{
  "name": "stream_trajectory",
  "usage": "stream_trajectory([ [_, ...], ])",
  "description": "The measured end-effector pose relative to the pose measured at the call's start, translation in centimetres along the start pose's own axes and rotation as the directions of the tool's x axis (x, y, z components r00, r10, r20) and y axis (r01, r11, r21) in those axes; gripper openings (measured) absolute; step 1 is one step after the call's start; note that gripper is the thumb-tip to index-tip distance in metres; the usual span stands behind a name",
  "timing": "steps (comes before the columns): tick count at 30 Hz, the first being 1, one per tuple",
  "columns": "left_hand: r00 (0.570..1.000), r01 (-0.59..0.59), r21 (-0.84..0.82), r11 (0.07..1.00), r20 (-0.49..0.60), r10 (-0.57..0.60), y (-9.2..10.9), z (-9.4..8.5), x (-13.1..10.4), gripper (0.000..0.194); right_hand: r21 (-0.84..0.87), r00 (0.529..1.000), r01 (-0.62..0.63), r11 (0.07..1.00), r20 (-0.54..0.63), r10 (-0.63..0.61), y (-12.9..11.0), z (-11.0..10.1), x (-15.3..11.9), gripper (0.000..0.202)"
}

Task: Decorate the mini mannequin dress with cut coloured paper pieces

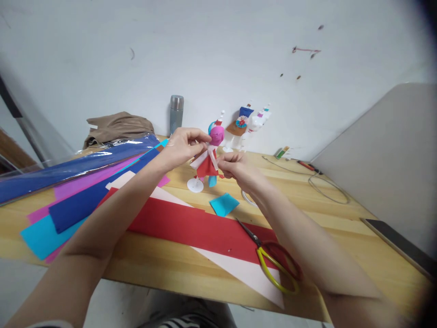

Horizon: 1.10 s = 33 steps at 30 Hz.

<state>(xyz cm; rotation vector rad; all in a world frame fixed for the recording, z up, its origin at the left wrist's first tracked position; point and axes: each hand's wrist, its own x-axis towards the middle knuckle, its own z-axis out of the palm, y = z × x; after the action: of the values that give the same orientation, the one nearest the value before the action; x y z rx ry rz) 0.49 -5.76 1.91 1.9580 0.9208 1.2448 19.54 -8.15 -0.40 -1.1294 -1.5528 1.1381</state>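
A small doll (206, 166) with a magenta head covering and a red skirt stands on the table, in front of me, beside a round white base (195, 185). A pale pink strip (213, 157) hangs down its front. My left hand (186, 142) is closed in a pinch at the doll's neck, just under the head covering. From the other side, my right hand (235, 165) pinches at the strip's edge near the skirt. The fingertips of both hands partly hide what they grip. Below the doll lies a folded turquoise piece (224, 204).
Yellow-handled scissors (262, 255) lie over red sheet material (177, 223) close to me. Coloured sheets (75, 209) are stacked at left, near a brown cloth (119, 127). A thermos (176, 114) and another doll (239, 123) stand behind. A phone-like dark slab (399, 243) sits at right.
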Motion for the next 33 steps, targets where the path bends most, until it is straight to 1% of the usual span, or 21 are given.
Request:
stream_trajectory([
  [4,0.999,0.024,0.015,1.000,-0.037,-0.023,-0.5,0.2,0.2,0.020,0.012,1.000,-0.027,1.000,-0.002,0.027,-0.3,0.0,0.0,0.016],
  [10,0.992,0.049,0.241,0.969,-0.127,-0.019,-1.3,0.2,0.7,0.019,0.007,0.999,-0.040,0.999,0.008,0.040,-0.6,-0.1,0.0,0.021],
  [13,0.991,0.064,0.268,0.961,-0.131,-0.030,-1.6,0.0,0.8,0.022,-0.017,0.999,-0.039,0.999,0.006,0.039,-0.4,-0.3,0.2,0.023],
  [16,0.994,0.075,0.262,0.962,-0.101,-0.050,-1.7,-0.1,0.8,0.031,-0.037,0.999,-0.042,0.998,0.005,0.042,-0.3,-0.4,0.4,0.023],
  [19,0.998,0.061,0.242,0.968,-0.037,-0.054,-1.8,-0.1,0.7,0.041,-0.048,0.999,-0.038,0.998,0.011,0.038,-0.4,-0.3,0.3,0.025],
  [22,0.998,0.070,0.220,0.973,-0.012,-0.069,-1.8,-0.1,0.7,0.041,-0.068,1.000,-0.022,0.997,0.003,0.023,-0.5,-0.2,-0.1,0.025],
  [26,0.995,0.100,0.211,0.972,-0.042,-0.093,-1.5,-0.4,0.7,0.038,-0.099,0.999,-0.016,0.995,-0.038,0.012,-0.6,0.0,-0.4,0.025],
  [31,0.992,0.097,0.164,0.982,0.063,-0.109,-1.7,-0.8,0.7,0.051,-0.148,0.994,-0.019,0.989,-0.106,0.003,-1.3,0.6,-0.5,0.016],
  [33,0.991,0.102,0.169,0.980,0.067,-0.114,-1.7,-1.0,0.6,0.050,-0.156,0.993,-0.006,0.988,-0.115,-0.012,-1.6,0.7,-0.8,0.016],
])
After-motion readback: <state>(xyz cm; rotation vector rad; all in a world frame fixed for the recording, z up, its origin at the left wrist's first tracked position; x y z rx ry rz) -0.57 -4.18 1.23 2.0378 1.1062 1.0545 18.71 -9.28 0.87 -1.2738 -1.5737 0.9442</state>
